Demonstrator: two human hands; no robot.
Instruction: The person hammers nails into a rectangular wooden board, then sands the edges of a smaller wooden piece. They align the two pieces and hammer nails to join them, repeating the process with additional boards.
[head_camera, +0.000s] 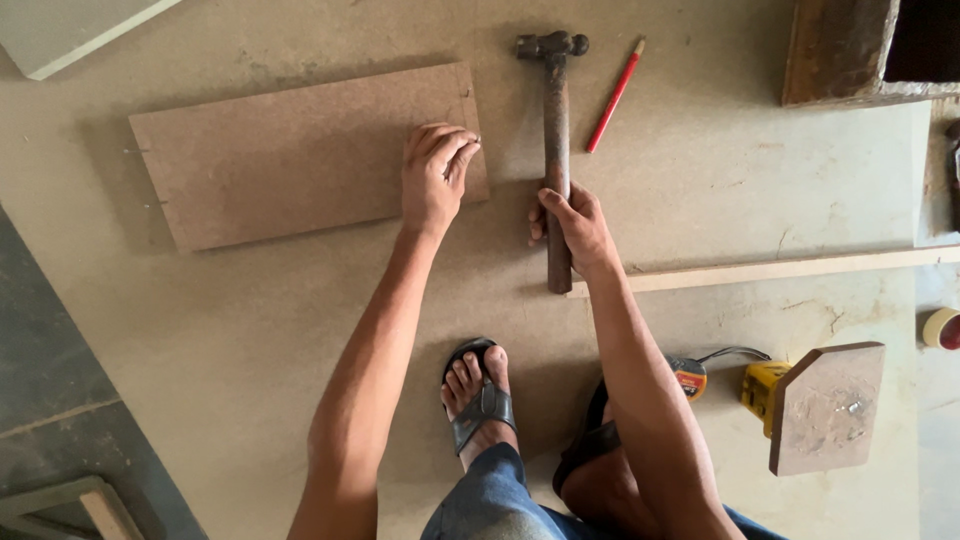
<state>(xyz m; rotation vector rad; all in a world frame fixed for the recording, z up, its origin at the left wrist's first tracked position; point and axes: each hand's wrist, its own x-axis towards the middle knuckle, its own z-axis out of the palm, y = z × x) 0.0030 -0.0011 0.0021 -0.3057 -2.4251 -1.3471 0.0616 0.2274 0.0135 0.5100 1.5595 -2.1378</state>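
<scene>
1. Nearest cam: jeans knee (490, 500) and a foot in a black sandal (480, 395), planted on the floor (250, 330). The person is squatting.
2. L hand (435, 180): rests on the right end of the brown board (290, 160), which lies flat on the floor. The grip is pinched, fingertips bunched at the board's top-right corner on sth. tiny (prob. a nail, too small to be sure).
3. R hand (570, 225): grip wrapped shut round the lower handle of the hammer (556, 120). The hammer lies along the floor just right of the board, head pointing away.
4. Step, as I judge it: setting a fastener at the corner, hammer in hand but not raised.
5. A strike here would call for lifting the hammer over to the corner, light first taps, and fingers kept low and clear.
6. Nearby: red pencil (615, 95) beside the hammer head, wood strip (780, 270) to the right, tape measure (690, 378) and yellow tool (760, 385) by the R arm.
</scene>
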